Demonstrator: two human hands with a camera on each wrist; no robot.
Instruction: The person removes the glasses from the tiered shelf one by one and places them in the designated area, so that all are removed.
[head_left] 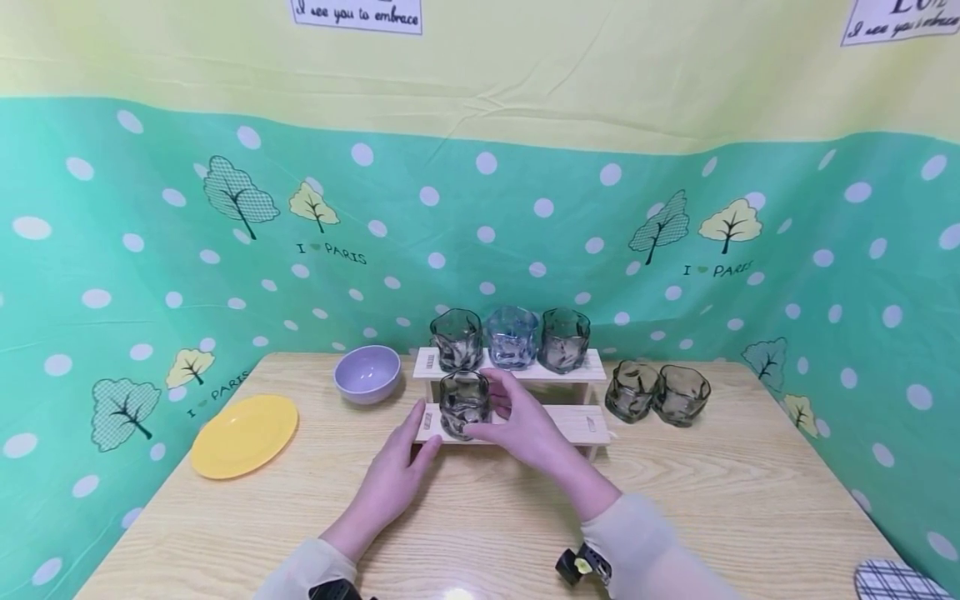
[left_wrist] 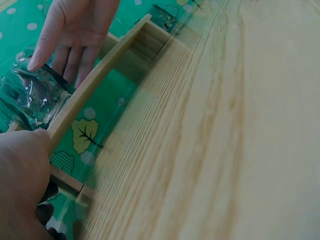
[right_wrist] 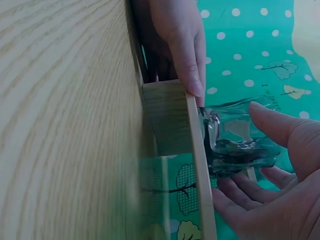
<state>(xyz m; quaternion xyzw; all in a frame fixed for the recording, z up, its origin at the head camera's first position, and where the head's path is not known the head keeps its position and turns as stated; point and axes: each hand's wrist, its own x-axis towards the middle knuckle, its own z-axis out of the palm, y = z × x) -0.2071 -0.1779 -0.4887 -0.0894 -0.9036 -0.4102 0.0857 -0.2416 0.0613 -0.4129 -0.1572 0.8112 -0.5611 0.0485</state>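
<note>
A smoky grey glass (head_left: pixel 463 408) with wavy walls stands upright at the left part of the lower board of a two-step wooden rack (head_left: pixel 555 423). My right hand (head_left: pixel 525 421) holds it from the right, thumb in front and fingers behind; the right wrist view shows the glass (right_wrist: pixel 240 135) between them. At the rack's left end, my left hand (head_left: pixel 397 462) grips the lower board, its thumb (right_wrist: pixel 192 80) against the edge. Its other fingers are partly hidden below. On the upper board are a grey glass (head_left: pixel 457 342), a bluish glass (head_left: pixel 513 337) and another grey glass (head_left: pixel 565 340).
Two grey glasses, one (head_left: pixel 632 392) beside the other (head_left: pixel 681 395), stand on the wooden table (head_left: pixel 712 500) to the rack's right. To the left are a purple bowl (head_left: pixel 367 374) and a yellow plate (head_left: pixel 244 437). A patterned cloth (head_left: pixel 896 581) lies at the right front corner.
</note>
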